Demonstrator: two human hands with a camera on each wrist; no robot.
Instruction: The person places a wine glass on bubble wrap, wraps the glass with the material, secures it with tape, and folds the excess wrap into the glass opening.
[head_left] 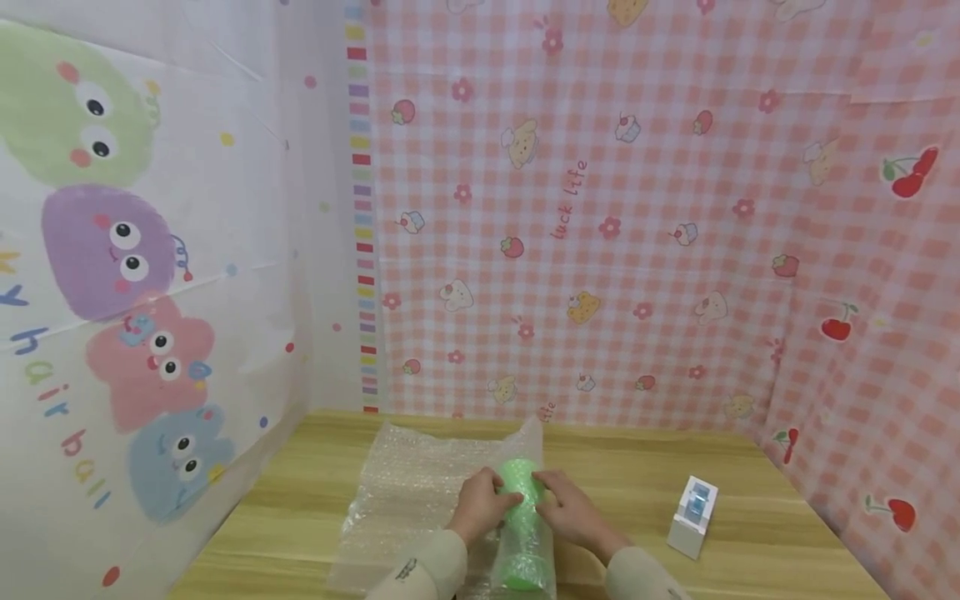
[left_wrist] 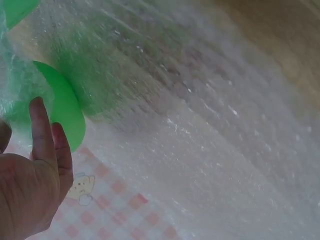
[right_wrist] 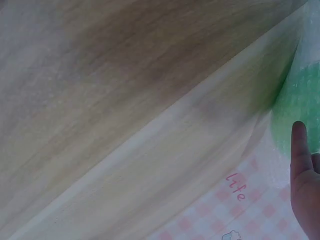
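Observation:
A green cylinder-shaped object lies lengthwise under clear bubble wrap, toward the front of the table. My left hand grips its left side through the wrap, thumb across the top. From the other side my right hand holds it near the far end. In the left wrist view, a bare green rounded end shows past the wrap, beside the left fingers. The right wrist view has the index finger against the wrapped green surface. What kind of object it is cannot be told.
A small white box with a light-blue part on top stands to the right on the wood-grain table. Bubble wrap spreads flat to the left. A pink checked cloth hangs behind, and a white cartoon-printed sheet on the left.

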